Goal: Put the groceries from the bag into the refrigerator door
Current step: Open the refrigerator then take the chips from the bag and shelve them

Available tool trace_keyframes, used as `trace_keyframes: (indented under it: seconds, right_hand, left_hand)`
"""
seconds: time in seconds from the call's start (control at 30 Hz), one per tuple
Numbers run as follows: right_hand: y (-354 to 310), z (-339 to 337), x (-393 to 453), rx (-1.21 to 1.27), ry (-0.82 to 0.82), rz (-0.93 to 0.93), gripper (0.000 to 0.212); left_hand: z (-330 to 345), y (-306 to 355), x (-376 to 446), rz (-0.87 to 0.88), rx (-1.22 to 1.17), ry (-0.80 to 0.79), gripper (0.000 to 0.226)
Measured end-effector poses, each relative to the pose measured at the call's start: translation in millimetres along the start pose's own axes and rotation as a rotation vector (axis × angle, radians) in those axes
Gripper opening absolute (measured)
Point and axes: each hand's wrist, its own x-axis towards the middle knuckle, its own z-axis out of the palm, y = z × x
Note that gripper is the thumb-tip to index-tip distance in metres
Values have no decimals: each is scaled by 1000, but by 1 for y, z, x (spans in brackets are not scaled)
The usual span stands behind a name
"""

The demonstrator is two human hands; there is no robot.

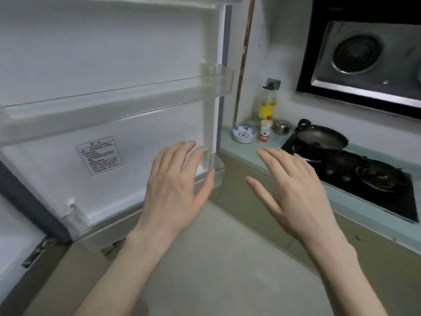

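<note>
The refrigerator door (pixel 114 53) stands swung open on the left, its white inner side facing me. A clear middle shelf (pixel 114 108) crosses it and holds nothing that I can see. A lower clear shelf (pixel 214 169) runs along the door's bottom edge. My left hand (pixel 175 185) hovers flat, fingers apart, in front of the lower shelf's right end. My right hand (pixel 293 190) is held out beside it, palm down, fingers spread, holding nothing. No bag or groceries are in view.
A kitchen counter (pixel 248 151) lies to the right with an oil bottle (pixel 267 103), a small red-capped bottle (pixel 265 131), a patterned bowl (pixel 243 134), a black wok (pixel 321 139) on a gas stove (pixel 364 179), and a range hood (pixel 364 53) above. Beige floor (pixel 216 258) lies below.
</note>
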Motion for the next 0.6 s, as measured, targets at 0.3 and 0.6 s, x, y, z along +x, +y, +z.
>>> trace_keyframes:
  seconds: [0.3,0.6]
  right_hand:
    - [18,-58,-97,-196,-30,384,65]
    - [47,-126,-210,-390,8,731,62]
  left_hand:
    - [26,68,-6,206,-280,-129,49]
    - [61,187,-19,449,-501,-241,52]
